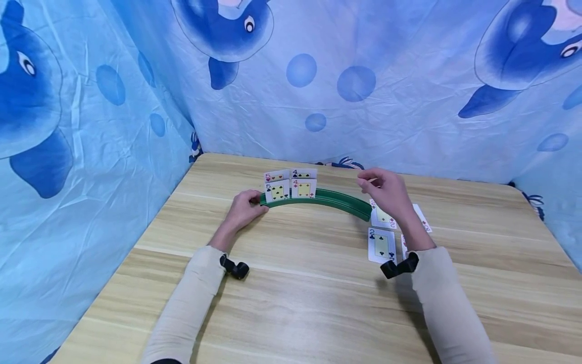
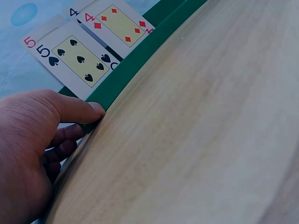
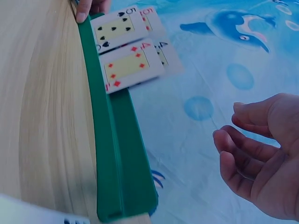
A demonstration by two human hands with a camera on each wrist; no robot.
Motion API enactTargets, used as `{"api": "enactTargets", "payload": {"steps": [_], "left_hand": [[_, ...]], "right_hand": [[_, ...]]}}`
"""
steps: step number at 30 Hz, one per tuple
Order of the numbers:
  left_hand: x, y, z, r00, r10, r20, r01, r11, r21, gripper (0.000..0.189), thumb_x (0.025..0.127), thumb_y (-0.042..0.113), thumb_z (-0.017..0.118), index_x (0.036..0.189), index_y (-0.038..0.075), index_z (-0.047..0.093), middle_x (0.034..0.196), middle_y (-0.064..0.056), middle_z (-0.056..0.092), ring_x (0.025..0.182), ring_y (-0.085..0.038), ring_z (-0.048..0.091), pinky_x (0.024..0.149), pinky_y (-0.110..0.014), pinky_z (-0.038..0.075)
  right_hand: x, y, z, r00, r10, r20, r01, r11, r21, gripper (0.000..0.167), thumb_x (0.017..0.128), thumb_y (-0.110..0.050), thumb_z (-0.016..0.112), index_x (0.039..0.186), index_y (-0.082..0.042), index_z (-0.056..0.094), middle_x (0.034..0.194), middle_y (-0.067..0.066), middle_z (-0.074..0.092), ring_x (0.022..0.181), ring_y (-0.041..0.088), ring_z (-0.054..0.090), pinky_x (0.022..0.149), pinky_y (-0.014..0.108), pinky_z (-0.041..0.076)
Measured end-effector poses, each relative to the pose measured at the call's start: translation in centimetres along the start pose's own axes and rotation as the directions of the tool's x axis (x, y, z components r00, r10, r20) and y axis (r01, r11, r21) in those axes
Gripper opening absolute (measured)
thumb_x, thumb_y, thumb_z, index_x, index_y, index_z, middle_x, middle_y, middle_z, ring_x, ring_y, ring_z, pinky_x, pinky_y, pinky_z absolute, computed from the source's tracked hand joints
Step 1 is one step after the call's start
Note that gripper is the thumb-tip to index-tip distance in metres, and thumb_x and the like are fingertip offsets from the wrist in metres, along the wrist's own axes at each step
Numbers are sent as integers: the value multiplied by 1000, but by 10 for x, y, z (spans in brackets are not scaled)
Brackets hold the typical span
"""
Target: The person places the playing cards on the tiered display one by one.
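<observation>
A curved green card holder lies on the table. My left hand pinches its left end, thumb on the front edge and the other fingers behind. Near that end, a five of spades and a four of diamonds stand in the front row. Behind them stick up a red five and a black four. Beyond the holder's right end, my right hand hovers with loosely bent fingers, holding nothing. Beneath that arm lie a two of clubs and a red two.
More cards lie by the right forearm, partly hidden by it, one of them a white card on its far side. The wooden table reaches back to a blue cloth wall printed with dolphins, with another cloth wall on the left.
</observation>
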State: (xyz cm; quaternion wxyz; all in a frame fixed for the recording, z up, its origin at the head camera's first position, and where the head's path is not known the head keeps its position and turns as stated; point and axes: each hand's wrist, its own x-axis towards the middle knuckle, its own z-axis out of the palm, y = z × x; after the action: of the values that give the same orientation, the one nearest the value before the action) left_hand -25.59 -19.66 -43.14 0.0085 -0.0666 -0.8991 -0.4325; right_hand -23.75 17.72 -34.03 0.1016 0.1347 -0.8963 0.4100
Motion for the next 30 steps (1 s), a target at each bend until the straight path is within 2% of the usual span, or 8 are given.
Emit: {"api": "enactTargets", "payload": {"steps": [3,4,10,12,17,22,30], "left_hand": [[0,-1,0,1000,1,-3,-1,1000,1,38,87,10,75,121,-3,65,117,-22,67,104,-32,61,95,-45,49],[1,-1,1,1000,0,-3,0,1000,2,38,87,10,75,121,-3,66,117,-22,67,104,-32,61,95,-45,49],[1,-2,1,1000,9,-1,-9,1000,7,38,86,10,75,121,-3,66,116,-22,67,104,-32,62,96,-45,49],[1,-3,1,1000,12,-1,-12,1000,10,38,87,10,75,121,-3,66,116,-22,67,104,-32,62,95,-45,50],[1,-2,0,1000,-4,-2,4,1000,11,39,87,11,75,122,-2,65,117,-22,67,106,-33,62,96,-47,49],[1,-2,1,1000,-1,2,1,1000,15,39,86,11,75,122,-3,65,118,-22,67,106,-33,62,97,-46,50],[1,-3,1,1000,11,-5,-11,1000,8,39,86,10,75,122,-3,65,118,-23,67,106,-34,62,97,-47,50]], "right_hand": [[-6,7,-7,1000,-8,-22,7,1000,-14,24,100,-23,62,114,-6,71,106,15,73,75,9,68,66,16,50],[-8,9,-9,1000,-9,-28,9,1000,-18,24,100,-22,62,114,-6,71,105,15,73,75,9,68,66,16,50],[-20,21,-22,999,39,-39,-40,998,-42,26,101,-24,60,115,-6,71,105,16,73,79,19,67,67,16,49],[-23,25,-25,997,60,-38,-62,997,-52,27,101,-26,59,117,-6,70,106,16,73,79,18,66,68,15,48],[-29,39,-33,994,106,-39,-109,991,-83,32,102,-31,57,120,-7,69,109,16,72,85,25,66,69,15,48],[-35,54,-45,988,147,-43,-151,983,-108,36,102,-32,56,122,-5,67,109,18,72,82,16,65,65,18,49],[-43,73,-59,979,204,-28,-206,970,-131,37,102,-32,56,125,-4,65,113,20,69,89,28,66,64,18,48]]}}
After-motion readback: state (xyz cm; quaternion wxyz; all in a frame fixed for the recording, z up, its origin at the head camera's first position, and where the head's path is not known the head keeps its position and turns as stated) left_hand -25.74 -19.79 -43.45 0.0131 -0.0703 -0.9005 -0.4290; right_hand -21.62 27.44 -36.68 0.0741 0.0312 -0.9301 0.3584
